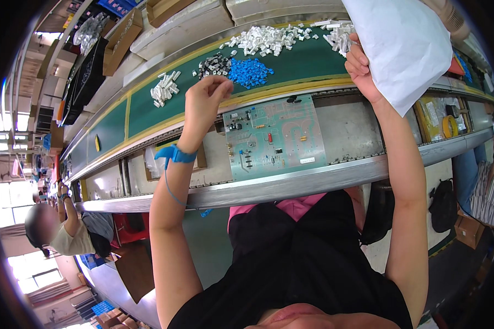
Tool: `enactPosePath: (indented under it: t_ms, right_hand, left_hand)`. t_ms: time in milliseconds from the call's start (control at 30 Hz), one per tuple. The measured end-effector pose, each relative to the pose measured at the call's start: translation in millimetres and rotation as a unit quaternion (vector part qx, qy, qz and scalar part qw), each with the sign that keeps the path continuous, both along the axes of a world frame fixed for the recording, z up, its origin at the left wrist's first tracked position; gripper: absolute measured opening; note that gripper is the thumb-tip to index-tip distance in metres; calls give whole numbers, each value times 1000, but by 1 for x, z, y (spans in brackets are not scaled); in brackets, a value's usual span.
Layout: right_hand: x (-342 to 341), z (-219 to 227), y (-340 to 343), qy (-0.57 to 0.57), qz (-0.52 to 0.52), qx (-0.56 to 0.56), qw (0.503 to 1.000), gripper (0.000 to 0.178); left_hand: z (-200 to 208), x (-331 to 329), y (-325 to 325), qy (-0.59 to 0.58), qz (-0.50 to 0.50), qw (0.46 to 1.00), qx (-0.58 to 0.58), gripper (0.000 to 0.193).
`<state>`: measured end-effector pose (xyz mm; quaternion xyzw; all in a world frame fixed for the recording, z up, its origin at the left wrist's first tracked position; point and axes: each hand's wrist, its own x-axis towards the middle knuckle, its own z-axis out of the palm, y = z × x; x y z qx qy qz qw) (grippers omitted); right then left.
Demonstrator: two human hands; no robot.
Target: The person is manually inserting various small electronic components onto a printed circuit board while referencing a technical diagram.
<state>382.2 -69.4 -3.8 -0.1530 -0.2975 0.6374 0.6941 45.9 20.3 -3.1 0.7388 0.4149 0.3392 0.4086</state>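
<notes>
My left hand (206, 101), a blue wrist strap (175, 155) below it, is above the belt with fingers bent together in a pinch. Anything between its fingertips is too small to make out. Close by lie a heap of small blue disc-shaped components (251, 72) and a heap of black and grey parts (215, 65). At the right, my right hand (361, 67) has its fingers curled beside a wrinkled white sheet or bag (403, 46), which covers part of the hand. Nearest it are white connectors (339, 37). Between my forearms lies a green circuit board (274, 137) with several mounted components.
Farther back on the green belt (153, 118) are a large pile of white connectors (269, 39) and a smaller one (164, 89). A metal rail (291, 178) runs in front of me. Yellow tape (450, 126) lies at right. Another person (74, 227) sits at left.
</notes>
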Motion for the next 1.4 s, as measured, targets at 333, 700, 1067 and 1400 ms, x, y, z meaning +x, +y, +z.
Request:
enactPosePath:
  t_ms: [333,700,1067,1400]
  right_hand:
    - [-4,2,-2,-12,-13,-10,1000,34]
    - [-4,1,-1,-14,-8,-7,1000,34]
    - [-1,-5,2,-10,2,-1,1000,37]
    - [-1,-3,1,-1,19,11,1000,37]
  left_hand:
    - [11,-23,-56,-74,-9,981,-177,19]
    - [8,-53,-109,55,-39,992,-109,19]
    - [-6,-48,-122,235,-50,950,198,20]
    - [-8,-45,-121,236,-55,946,216,18]
